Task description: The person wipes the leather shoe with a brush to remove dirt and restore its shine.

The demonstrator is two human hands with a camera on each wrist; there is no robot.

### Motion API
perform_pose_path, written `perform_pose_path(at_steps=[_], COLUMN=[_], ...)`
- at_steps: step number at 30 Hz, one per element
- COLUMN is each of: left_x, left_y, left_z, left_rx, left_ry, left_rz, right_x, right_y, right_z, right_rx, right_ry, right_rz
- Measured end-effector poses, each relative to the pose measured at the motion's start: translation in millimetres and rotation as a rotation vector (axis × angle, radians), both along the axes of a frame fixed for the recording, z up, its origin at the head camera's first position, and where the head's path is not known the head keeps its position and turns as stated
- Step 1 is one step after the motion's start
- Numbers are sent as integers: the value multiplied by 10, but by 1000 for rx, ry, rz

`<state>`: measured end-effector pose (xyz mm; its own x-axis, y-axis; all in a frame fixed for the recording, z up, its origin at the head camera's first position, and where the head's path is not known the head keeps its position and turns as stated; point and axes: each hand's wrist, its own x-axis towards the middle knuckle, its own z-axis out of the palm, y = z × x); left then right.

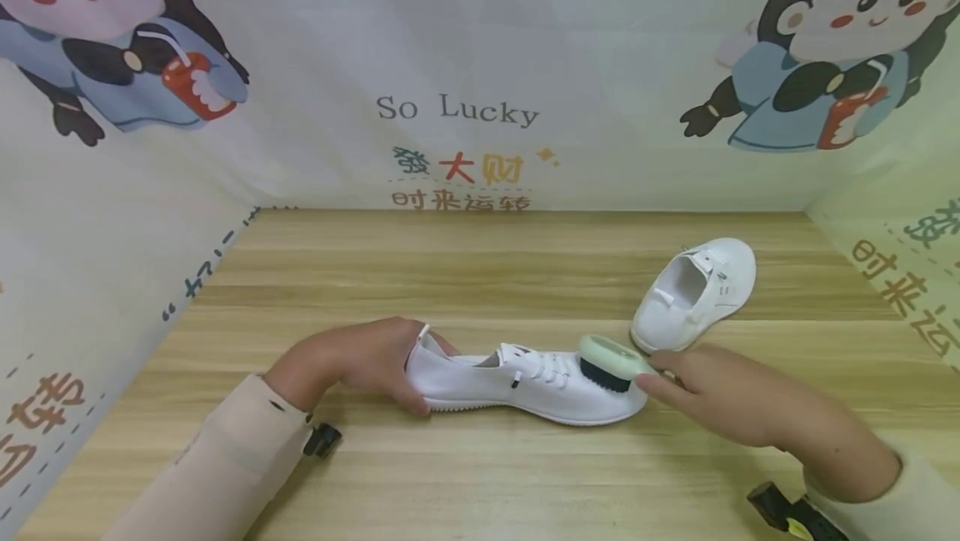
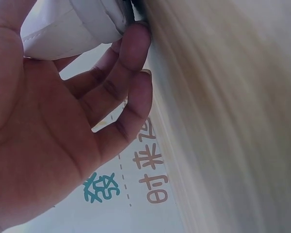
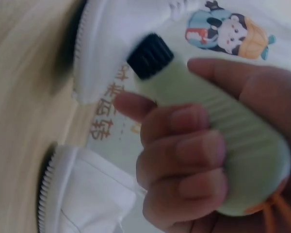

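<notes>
A white lace-up shoe (image 1: 480, 387) sits on the wooden table, its toe pointing right. My left hand (image 1: 378, 362) grips its heel, thumb on the near side; in the left wrist view, fingers (image 2: 136, 48) curl around the heel (image 2: 77, 29). In my right hand (image 1: 720, 395) is a pale green shoe brush (image 1: 607, 351) with black bristles (image 1: 603, 376), which lie against the shoe's toe. The right wrist view shows fingers wrapped around the ribbed green handle (image 3: 242, 141), which has an orange cord (image 3: 276, 208) at its end.
The other white shoe (image 1: 716, 295) stands farther back at the right, just beyond my right hand. A printed cloth backdrop (image 1: 315, 157) rises behind the wooden table (image 1: 465, 274) and along both sides.
</notes>
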<state>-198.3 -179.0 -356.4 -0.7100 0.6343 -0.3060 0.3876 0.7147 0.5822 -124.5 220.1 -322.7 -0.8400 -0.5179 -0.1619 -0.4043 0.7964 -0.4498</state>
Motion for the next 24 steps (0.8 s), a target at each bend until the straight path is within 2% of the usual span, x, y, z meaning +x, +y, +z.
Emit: perform_pose_path(at_steps=[4, 7, 10, 16, 20, 24], left_x=[14, 17, 12, 7, 4, 2], left_y=[0, -1, -3, -15, -21, -9], left_z=[-3, -4, -5, -8, 5, 16], left_rx=[7, 7, 13, 12, 11, 15], left_ry=[3, 3, 7, -8, 3, -7], left_rz=[-10, -14, -16, -17, -23, -26], right_x=[0, -9, -22, -10, 9, 26], right_y=[-65, -50, 6, 77, 0, -64], right_z=[-62, -75, -48, 36, 39, -32], right_rx=[73, 126, 137, 51, 10, 28], right_ry=[102, 143, 116, 21, 26, 64], right_rz=[-38, -53, -44, 24, 41, -1])
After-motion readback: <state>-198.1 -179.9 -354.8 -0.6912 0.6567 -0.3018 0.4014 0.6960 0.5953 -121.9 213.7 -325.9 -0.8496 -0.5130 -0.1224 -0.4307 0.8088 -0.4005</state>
